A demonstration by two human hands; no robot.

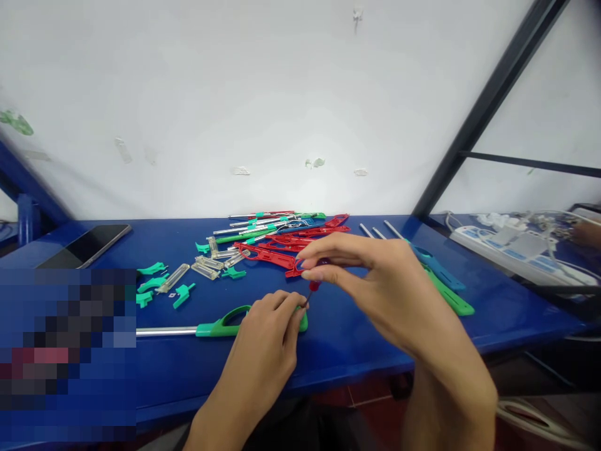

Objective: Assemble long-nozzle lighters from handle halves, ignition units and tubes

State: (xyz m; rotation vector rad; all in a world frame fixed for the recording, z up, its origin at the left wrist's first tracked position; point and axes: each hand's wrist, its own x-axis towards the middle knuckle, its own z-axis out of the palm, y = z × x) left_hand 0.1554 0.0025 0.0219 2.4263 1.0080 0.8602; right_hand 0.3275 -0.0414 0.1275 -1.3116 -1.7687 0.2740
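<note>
A green utility lighter (220, 326) with a long metal tube lies flat on the table near its front edge. My left hand (270, 332) is closed over the handle and presses it down, hiding much of it. In my right hand (385, 288) a small screwdriver (314, 285) with a red handle is pinched between thumb and fingers. It slants down, its tip at the handle's right end beside my left fingertips. Whether the tip sits in a screw is hidden. Behind my hands lie red handle shells (270, 255) with metal tubes.
Teal trigger pieces (184, 295) and clear plastic tanks (174, 278) are scattered at the left. A phone (89, 246) lies farther left, above a pixelated patch. Green (448, 294) and blue lighters (439, 269) rest at the right, near a white power strip (521, 254). A wall stands behind.
</note>
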